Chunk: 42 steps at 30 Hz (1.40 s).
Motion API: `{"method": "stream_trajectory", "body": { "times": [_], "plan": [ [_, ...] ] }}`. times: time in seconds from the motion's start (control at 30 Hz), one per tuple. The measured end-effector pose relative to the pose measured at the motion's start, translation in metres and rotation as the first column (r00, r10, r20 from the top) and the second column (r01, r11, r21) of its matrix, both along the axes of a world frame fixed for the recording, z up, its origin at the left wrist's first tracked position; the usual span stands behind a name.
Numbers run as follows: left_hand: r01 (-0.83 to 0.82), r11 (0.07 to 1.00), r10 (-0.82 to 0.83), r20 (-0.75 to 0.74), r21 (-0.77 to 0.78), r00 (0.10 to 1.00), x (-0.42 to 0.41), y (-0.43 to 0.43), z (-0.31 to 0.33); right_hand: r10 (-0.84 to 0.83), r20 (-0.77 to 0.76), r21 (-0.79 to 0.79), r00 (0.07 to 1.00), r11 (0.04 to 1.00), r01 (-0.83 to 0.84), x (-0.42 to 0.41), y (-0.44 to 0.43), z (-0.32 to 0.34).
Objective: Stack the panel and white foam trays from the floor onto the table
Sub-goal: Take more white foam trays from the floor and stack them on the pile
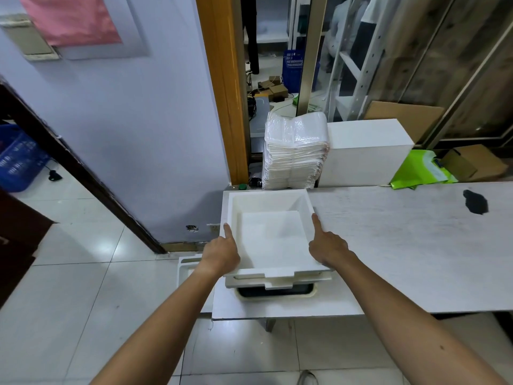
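The top tray (272, 234) sits squarely between the two hands, open side up, its sides running from near to far. The left hand (222, 254) clasps its left wall and the right hand (329, 248) its right wall. On each hand the first finger lies straight along the rim and points away. The other fingers go down the outer walls, where they are mostly hidden, so the grip looks like a clasp on both sides.

The top tray rests on, or just over, a second tray (277, 280), whose near edge shows a little nearer. Under both lies the panel (274, 291), a pale frame round a dark window. The pile stands at the near left corner of the table (402, 245).

What the next move seems to turn on is the tray on the floor (186, 270). It lies low and to the left, just beside the table's left end and partly hidden by the left arm, so its long axis cannot be told. The left hand is the nearer one to it.

The table top is pale and grainy, with a dark stain (475, 201) far to the right. At its far edge stand a pile of white bags (295, 151), a white block (366, 151) and a green bag (419, 170). The floor (83, 301) is of glossy light tiles, and a blue basket (19, 159) stands at the far left.
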<state>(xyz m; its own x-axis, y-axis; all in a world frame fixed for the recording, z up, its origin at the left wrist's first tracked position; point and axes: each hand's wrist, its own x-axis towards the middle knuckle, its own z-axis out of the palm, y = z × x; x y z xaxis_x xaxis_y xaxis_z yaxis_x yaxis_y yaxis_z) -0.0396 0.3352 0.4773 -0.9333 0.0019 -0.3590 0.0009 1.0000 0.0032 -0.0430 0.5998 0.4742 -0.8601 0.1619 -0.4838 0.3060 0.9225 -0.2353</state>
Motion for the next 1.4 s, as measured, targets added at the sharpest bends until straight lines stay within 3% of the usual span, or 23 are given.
{"method": "stream_trajectory", "body": {
  "times": [0.97, 1.27, 1.4],
  "plan": [
    [0.056, 0.996, -0.057, -0.024, -0.069, 0.998, 0.003, -0.007, -0.03, 0.017, -0.014, -0.04, 1.0, 0.999, -0.017, 0.002, 0.003, -0.032],
    [0.067, 0.998, -0.067, 0.038, 0.014, 0.997, 0.0, -0.017, -0.024, 0.113, -0.05, 0.104, 0.992, 0.989, -0.108, -0.001, 0.007, -0.048],
    [0.066, 0.993, -0.067, 0.014, 0.097, 0.998, 0.008, -0.024, -0.031, 0.131, -0.054, 0.095, 0.99, 0.988, -0.125, 0.0, 0.01, -0.05]
  ]
}}
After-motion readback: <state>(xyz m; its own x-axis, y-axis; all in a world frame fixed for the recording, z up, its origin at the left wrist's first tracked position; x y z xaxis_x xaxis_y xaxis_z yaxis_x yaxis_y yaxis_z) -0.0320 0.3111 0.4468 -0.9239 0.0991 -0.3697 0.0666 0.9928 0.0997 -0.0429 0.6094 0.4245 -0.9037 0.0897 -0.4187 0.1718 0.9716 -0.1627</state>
